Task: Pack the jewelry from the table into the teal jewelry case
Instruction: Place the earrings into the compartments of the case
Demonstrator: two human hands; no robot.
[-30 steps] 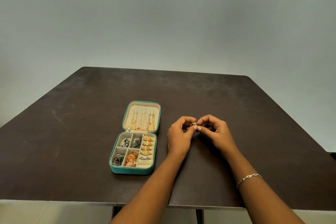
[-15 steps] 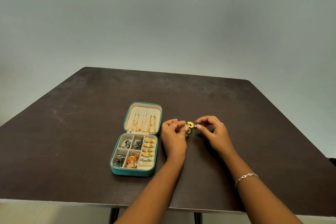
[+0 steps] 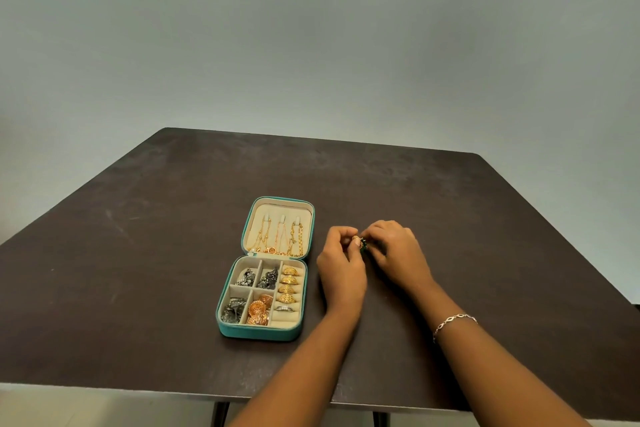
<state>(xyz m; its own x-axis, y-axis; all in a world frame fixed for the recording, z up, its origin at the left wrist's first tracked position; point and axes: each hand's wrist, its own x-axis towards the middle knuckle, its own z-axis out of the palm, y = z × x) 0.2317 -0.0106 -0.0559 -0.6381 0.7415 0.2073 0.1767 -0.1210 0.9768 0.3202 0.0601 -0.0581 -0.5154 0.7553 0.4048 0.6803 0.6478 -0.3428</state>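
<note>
The teal jewelry case (image 3: 258, 331) lies open on the dark table (image 3: 138, 253), nearer the near edge than the far one and a little left of the middle. Its lid (image 3: 246, 229) is folded back flat toward the far edge. Gold chains (image 3: 278, 239) hang from three pegs in the lid's lining. In the tray, gold rings (image 3: 289, 282) fill the right-hand column, with a silver ring (image 3: 284, 308) below them. Dark silver pieces (image 3: 247, 277) sit in the left and upper middle compartments, and copper-coloured pieces (image 3: 258, 310) in the lower middle one.

Just beside the case, on its right, both hands meet over the table. The left hand (image 3: 341, 274) has its fingers curled and pinches a small gold and green piece (image 3: 360, 242) at the fingertips. The right hand (image 3: 398, 253) is curled over the same piece from the other side and grips it too. The piece is small and partly hidden by the fingers; it may be an earring, but its shape cannot be made out. It is held outside the case. A thin bracelet (image 3: 453, 321) circles the right wrist.
</note>
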